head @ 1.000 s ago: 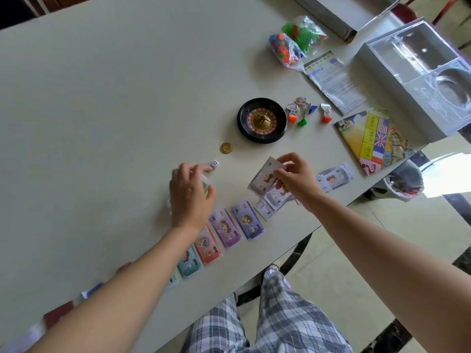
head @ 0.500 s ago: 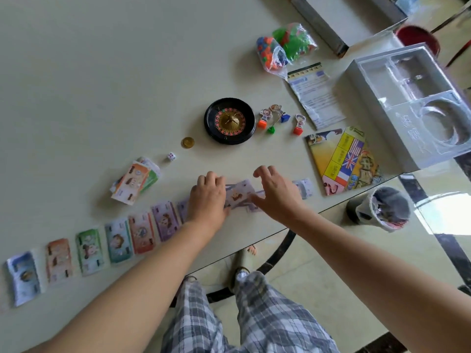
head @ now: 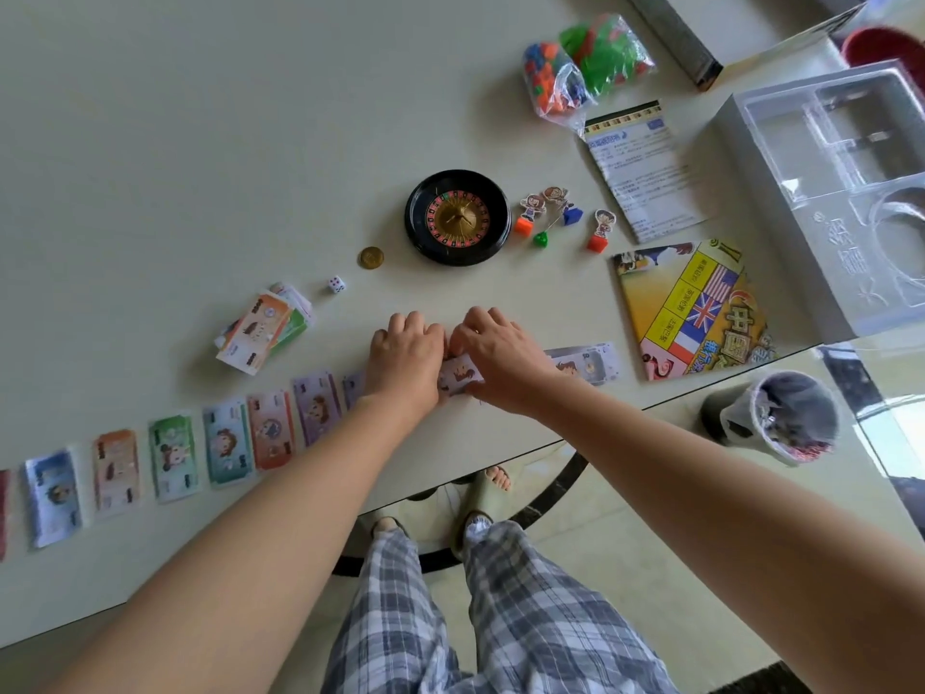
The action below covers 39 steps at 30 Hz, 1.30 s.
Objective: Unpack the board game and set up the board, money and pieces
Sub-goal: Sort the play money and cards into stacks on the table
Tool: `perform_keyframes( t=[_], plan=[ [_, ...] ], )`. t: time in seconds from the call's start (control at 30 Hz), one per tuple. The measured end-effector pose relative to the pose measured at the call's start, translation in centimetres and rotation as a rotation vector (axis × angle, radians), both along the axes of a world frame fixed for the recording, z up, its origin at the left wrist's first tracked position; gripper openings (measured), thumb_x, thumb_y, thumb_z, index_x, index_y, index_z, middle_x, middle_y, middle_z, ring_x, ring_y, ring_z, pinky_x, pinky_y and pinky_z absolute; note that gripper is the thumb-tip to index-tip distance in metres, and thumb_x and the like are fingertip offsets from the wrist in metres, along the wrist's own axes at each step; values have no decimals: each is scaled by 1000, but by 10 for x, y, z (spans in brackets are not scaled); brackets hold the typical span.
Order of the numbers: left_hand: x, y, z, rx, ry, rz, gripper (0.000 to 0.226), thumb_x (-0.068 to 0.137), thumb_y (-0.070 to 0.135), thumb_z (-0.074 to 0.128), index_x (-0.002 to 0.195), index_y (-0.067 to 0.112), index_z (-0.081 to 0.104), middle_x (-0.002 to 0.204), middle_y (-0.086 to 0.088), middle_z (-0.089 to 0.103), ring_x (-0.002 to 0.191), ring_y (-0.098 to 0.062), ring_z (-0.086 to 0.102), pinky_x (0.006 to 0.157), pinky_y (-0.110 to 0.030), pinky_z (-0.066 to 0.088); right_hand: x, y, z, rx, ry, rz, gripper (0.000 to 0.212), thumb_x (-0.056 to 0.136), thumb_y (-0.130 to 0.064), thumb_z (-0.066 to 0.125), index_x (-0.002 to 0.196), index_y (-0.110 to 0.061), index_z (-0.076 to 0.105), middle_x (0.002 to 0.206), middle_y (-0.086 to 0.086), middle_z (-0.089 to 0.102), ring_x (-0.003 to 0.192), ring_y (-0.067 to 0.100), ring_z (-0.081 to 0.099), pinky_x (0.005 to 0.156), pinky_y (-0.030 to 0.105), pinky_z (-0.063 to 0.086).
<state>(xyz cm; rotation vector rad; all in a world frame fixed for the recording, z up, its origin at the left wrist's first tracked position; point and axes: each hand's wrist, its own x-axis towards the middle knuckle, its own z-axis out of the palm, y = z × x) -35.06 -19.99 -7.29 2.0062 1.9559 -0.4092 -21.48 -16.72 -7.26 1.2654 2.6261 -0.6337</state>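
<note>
Money row (head: 220,448) runs along the near edge of the worktop (head: 150,142), notes face up and side by side. The reserve stack (head: 260,333) lies just behind it, with the die (head: 336,285) and coin (head: 371,256) further R.

Step in hand, by my read: laying out the money, one note per slot, at the R end of the row. The next move calls for seating the current note (head: 458,375) flat and in line w/ its neighbours, then letting go w/o dragging it. After that, fetch another from the reserve stack.

Left hand (head: 405,360): knuckles up, fingers curled down over the note's L end. Pinch vs. press: cannot tell, fingertips hidden.

Right hand (head: 500,363): fingers curled over the note's R end, thumb at the near edge, so it is grasping the note.

R of the hands: one more note (head: 583,363) at the worktop edge, pawns (head: 560,217) beside the wheel (head: 456,217), and the board (head: 693,308) folded, not yet opened.
</note>
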Motion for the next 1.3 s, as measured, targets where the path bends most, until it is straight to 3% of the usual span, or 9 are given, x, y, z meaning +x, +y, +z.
perform_keyframes(
  t=[0.17, 0.4, 0.6, 0.77, 0.9, 1.03, 1.17, 1.3],
  plan=[
    [1, -2, 0, 1, -30, 44, 65, 73, 42, 79, 120, 15, 43, 125, -6, 53, 118, -25, 46, 93, -34, 37, -8, 5, 2, -17, -37, 2, 49, 82, -25, 72, 122, -14, 47, 120, 6, 49, 111, 24, 47, 90, 32, 38],
    [-1, -2, 0, -15, -4, 26, 55, 75, 44, 75, 118, 17, 53, 124, -8, 47, 118, -27, 40, 94, -34, 36, -7, 5, 2, 15, -58, 45, 44, 83, -30, 70, 121, -17, 53, 120, 5, 46, 111, 24, 43, 88, 31, 36],
    [-2, -9, -1, 9, -163, 96, 54, 76, 33, 78, 113, 17, 43, 110, -6, 64, 103, -27, 58, 86, -37, 38, -7, 2, 2, -45, -23, -3, 46, 82, -24, 71, 121, -15, 48, 115, 5, 56, 105, 24, 55, 89, 33, 36],
    [-15, -14, 0, 57, -284, 132, 57, 71, 34, 80, 115, 19, 46, 113, -3, 59, 105, -24, 50, 83, -33, 36, -4, 8, 0, -93, -37, -4, 29, 86, -27, 66, 113, -17, 62, 107, 4, 57, 103, 22, 54, 78, 30, 29],
    [-26, -18, 4, 109, -171, 101, 59, 73, 38, 75, 119, 18, 46, 119, -5, 50, 111, -25, 43, 88, -33, 37, 8, 21, 10, -264, 155, -218, 21, 87, -18, 64, 105, -7, 61, 99, 8, 59, 89, 24, 55, 70, 29, 41],
    [-22, -20, 4, 74, -154, 106, 66, 72, 48, 76, 124, 20, 46, 120, -4, 48, 113, -24, 41, 90, -33, 37, 25, 35, 24, -344, 200, -342, 18, 85, -14, 65, 100, -5, 61, 87, 5, 57, 75, 19, 51, 52, 25, 37],
    [-13, -22, -1, 97, -171, 144, 63, 70, 49, 78, 119, 24, 49, 118, -2, 48, 111, -22, 42, 89, -32, 38, 33, 33, 24, -382, 203, -375, 10, 84, -16, 65, 90, -9, 59, 80, 3, 57, 64, 14, 50, 50, 22, 39],
    [-11, -21, -3, 102, -251, 175, 50, 70, 44, 79, 108, 24, 53, 112, -2, 50, 106, -22, 45, 83, -31, 37, 36, 25, 16, -348, 130, -274, 16, 84, -18, 66, 97, -9, 63, 88, 5, 60, 75, 20, 53, 53, 23, 36]
  ],
)
